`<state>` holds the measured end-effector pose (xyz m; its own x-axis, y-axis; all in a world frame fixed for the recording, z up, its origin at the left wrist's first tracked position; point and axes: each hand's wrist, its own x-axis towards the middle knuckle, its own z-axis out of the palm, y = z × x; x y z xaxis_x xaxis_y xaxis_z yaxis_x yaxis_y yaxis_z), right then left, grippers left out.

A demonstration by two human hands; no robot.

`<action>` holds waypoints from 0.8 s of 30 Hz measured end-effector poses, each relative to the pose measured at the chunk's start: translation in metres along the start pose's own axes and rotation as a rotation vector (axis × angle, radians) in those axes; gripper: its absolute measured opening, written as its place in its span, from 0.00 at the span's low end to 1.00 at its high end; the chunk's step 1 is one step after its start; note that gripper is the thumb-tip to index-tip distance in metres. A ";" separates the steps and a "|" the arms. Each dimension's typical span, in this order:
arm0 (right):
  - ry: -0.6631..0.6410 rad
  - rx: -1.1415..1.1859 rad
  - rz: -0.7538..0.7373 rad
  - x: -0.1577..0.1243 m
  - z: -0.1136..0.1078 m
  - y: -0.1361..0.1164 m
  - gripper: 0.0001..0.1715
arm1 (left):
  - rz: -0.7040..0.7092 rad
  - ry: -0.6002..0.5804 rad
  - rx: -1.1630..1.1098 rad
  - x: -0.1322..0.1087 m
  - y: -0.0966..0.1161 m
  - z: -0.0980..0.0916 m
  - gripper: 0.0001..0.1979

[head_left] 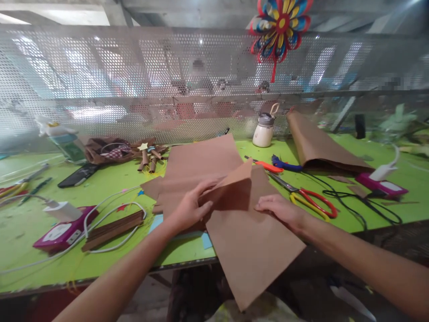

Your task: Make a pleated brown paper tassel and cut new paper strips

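A sheet of brown kraft paper (256,250) hangs over the table's front edge, one corner pointing down towards me. My left hand (196,203) is closed on its left part, thumb towards me, where a raised flap (234,179) stands up. At the sheet's right edge my right hand (276,208) pinches the paper between thumb and fingers. Behind my left hand, more brown paper (201,156) lies flat on the table. Scissors with red and yellow handles (317,201) rest just beyond my right hand.
On the green table (127,255) lie a blue glue gun (284,164), an orange-handled tool (268,167), purple power strips (65,230), white cables, a phone (77,175) and brown strips (112,230). A bottle (263,132) and folded brown paper (321,145) stand behind. A perforated screen (150,80) borders the back.
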<state>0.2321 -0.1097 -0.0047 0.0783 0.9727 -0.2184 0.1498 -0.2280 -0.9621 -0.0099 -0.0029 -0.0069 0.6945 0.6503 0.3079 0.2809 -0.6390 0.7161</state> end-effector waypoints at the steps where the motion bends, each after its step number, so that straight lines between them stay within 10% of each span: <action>1: -0.024 0.028 0.020 -0.001 -0.001 0.000 0.16 | -0.079 0.051 -0.061 0.002 -0.004 0.001 0.28; 7: -0.109 0.023 -0.150 -0.001 -0.008 0.007 0.19 | -0.410 0.243 -0.544 0.007 -0.022 0.006 0.18; 12: -0.148 -0.732 -0.821 0.008 -0.013 0.010 0.22 | -0.443 0.182 -0.921 0.004 -0.014 0.004 0.21; 17: -0.038 -1.183 -1.032 0.012 -0.005 -0.006 0.19 | -0.475 0.134 -0.956 -0.001 -0.006 -0.003 0.20; 24: -0.520 -0.720 -0.922 0.024 0.004 -0.028 0.17 | -0.470 0.065 -0.896 -0.007 0.002 -0.010 0.25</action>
<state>0.2255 -0.0796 0.0162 -0.7072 0.6474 0.2842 0.4527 0.7234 -0.5212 -0.0212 -0.0043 -0.0013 0.5966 0.7947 -0.1120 -0.1019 0.2134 0.9716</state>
